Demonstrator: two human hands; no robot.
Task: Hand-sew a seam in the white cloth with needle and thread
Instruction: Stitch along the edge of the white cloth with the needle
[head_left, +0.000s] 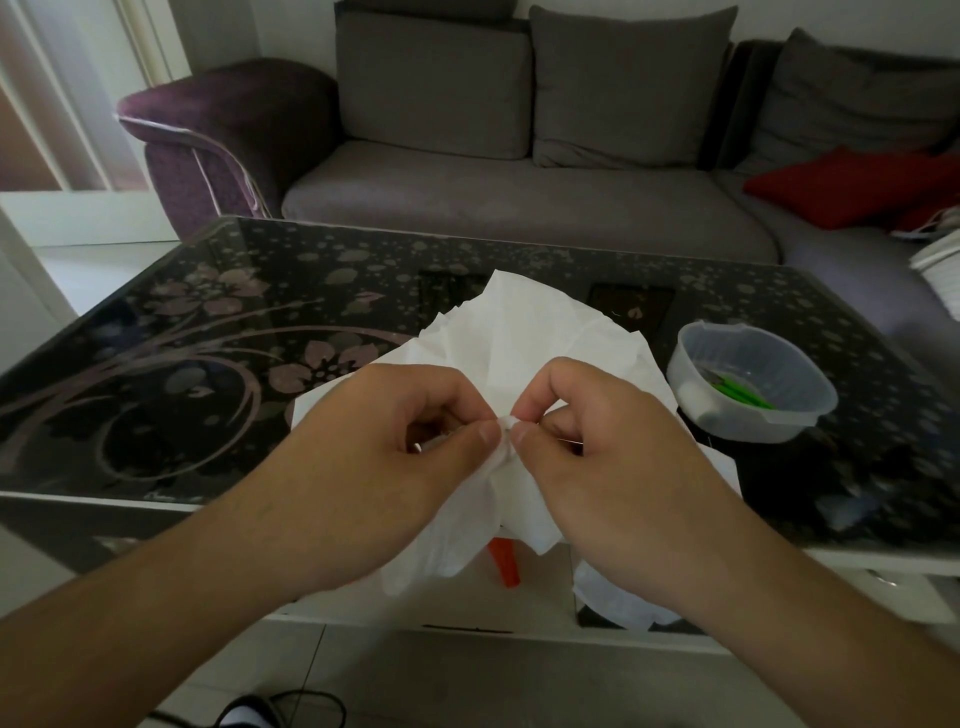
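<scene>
Both hands meet over the white cloth (524, 338): left hand (395, 441) and right hand (597, 447) pinch one fold. Stitching looks underway; needle, finished seam indiscernible. Tub (748, 384) at three o'clock.

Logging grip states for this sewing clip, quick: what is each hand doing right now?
Left hand: closed, pinching a fold of the white cloth.
Right hand: closed, pinching the same fold; whether it holds a needle cannot be told.
</scene>
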